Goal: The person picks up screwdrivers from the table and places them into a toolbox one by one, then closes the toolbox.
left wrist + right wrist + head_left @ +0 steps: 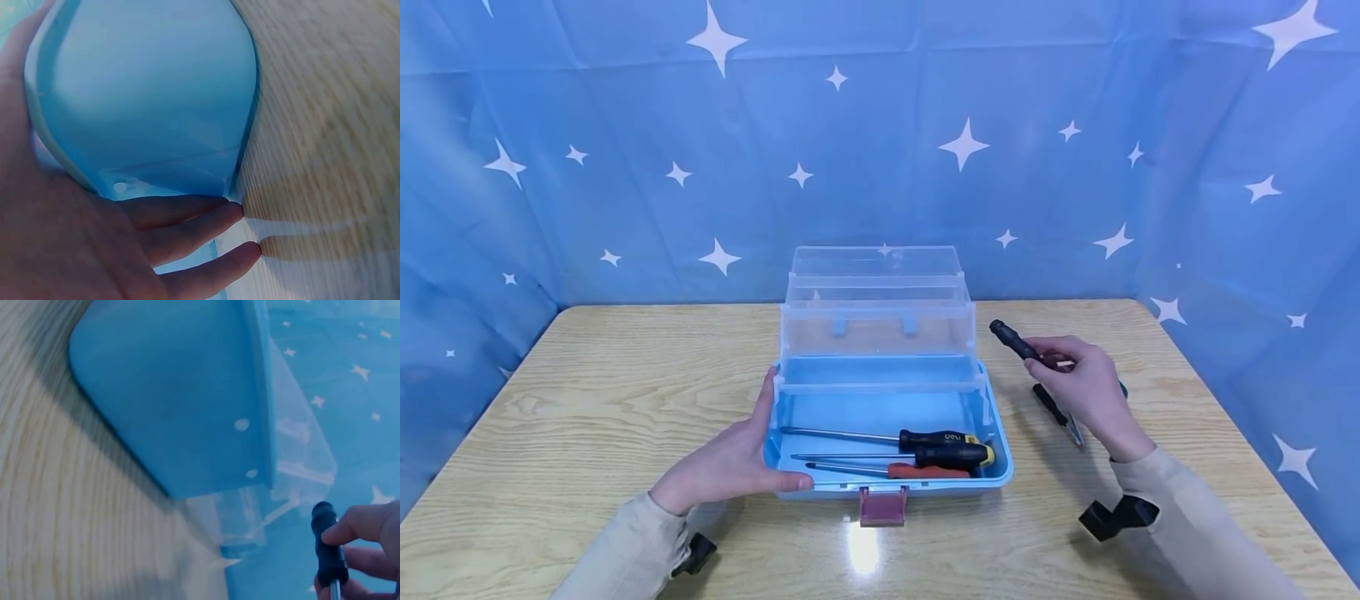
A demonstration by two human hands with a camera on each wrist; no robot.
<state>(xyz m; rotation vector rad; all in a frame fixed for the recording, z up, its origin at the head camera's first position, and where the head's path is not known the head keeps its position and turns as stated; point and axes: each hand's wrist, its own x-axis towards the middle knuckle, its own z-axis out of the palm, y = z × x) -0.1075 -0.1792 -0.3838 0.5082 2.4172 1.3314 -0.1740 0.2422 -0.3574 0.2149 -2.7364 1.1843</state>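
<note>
My right hand [1086,387] holds a screwdriver [329,550] by its black handle, right of the toolbox. Its metal shaft shows below the fingers in the right wrist view. The light blue toolbox [880,408] stands with its clear lid [880,325] raised. Against the box's left end lies my left hand [730,462], thumb along the front corner and fingers straight on the outer wall. Inside, near the front, lie a black screwdriver with a deli mark [932,438], a black-and-yellow screwdriver [955,455] and a red-handled screwdriver [925,472].
On the table under my right hand lies a tool with a black handle [1047,402] and metal end. A bit of something green [1123,389] peeks out behind the hand. A purple latch [882,507] hangs at the box front. Star-patterned cloth [880,150] encloses the wooden table [647,375].
</note>
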